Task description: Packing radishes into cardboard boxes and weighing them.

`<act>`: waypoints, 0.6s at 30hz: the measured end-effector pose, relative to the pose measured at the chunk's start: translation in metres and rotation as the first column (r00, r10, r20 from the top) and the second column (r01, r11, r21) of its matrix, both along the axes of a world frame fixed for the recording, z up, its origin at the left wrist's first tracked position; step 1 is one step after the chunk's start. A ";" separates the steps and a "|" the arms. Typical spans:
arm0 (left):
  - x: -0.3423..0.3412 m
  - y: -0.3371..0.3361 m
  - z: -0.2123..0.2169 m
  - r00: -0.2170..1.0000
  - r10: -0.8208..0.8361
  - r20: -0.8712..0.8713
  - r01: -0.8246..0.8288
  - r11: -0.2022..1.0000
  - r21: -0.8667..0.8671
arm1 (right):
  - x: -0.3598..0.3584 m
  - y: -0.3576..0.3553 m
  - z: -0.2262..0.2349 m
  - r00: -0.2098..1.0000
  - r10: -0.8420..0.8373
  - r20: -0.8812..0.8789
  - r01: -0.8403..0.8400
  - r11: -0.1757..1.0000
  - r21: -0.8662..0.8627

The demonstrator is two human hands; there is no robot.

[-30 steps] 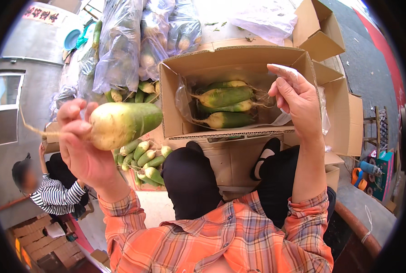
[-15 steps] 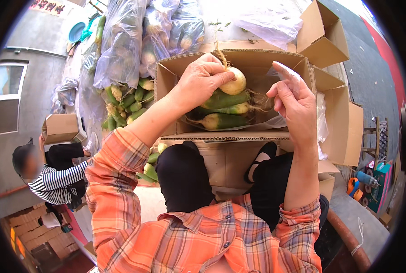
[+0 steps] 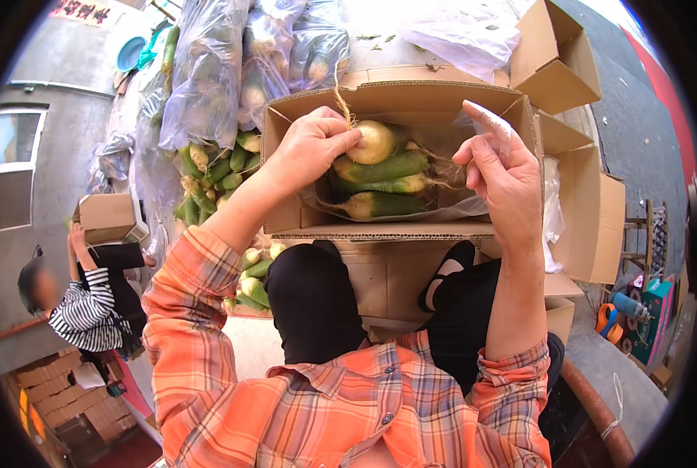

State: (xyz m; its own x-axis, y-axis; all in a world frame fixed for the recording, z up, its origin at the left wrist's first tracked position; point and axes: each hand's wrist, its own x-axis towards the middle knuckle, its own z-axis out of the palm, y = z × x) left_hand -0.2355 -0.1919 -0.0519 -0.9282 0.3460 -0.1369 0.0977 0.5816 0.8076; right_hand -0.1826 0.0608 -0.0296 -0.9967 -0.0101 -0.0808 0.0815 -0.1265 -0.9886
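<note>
My left hand (image 3: 315, 148) is closed on a green radish (image 3: 374, 143), its thumb and fingers pinching the pale end beside a long, thin root that sticks up. Beneath it, several more green radishes (image 3: 373, 205) lie side by side in a cardboard box (image 3: 411, 93) in front of my knees. A clear plastic liner (image 3: 456, 209) shows around them. At the box's right side my right hand (image 3: 506, 168) is empty of radishes, its index finger stretched out and the others loosely bent. Thin, whitish film appears against that index finger; whether it is gripped is unclear.
Tall clear bags of radishes (image 3: 206, 70) stand behind and left of the box, with loose radishes (image 3: 212, 175) beside them. An open carton (image 3: 555, 58) and flattened cardboard (image 3: 586, 210) are on the right. A person in a striped top (image 3: 87, 316) sits far left by another box (image 3: 108, 217).
My left hand has moved left and slightly down with the radish, tipping it over toward the row in the box. My right hand has barely moved. The person at left has raised their hands.
</note>
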 end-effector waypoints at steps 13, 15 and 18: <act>0.033 -0.002 0.020 0.972 -0.069 0.227 0.044 0.993 0.113 | 0.004 0.001 0.001 1.000 -0.006 -0.024 0.007 0.999 0.041; 0.033 0.001 0.019 0.983 -0.101 0.157 0.070 0.980 0.188 | 0.005 0.001 0.001 1.000 -0.009 -0.008 0.009 0.999 0.039; 0.027 0.008 0.019 0.969 0.000 0.248 -0.086 0.937 0.338 | 0.005 0.002 0.002 1.000 -0.012 0.008 0.012 0.999 0.034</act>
State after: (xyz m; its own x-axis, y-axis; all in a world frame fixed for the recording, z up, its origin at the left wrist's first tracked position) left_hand -0.2084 -0.1836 -0.0328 -0.8973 0.3722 -0.2373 -0.1430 0.2633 0.9541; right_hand -0.1777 0.0630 -0.0272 -0.9960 0.0051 -0.0888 0.0879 -0.0939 -0.9917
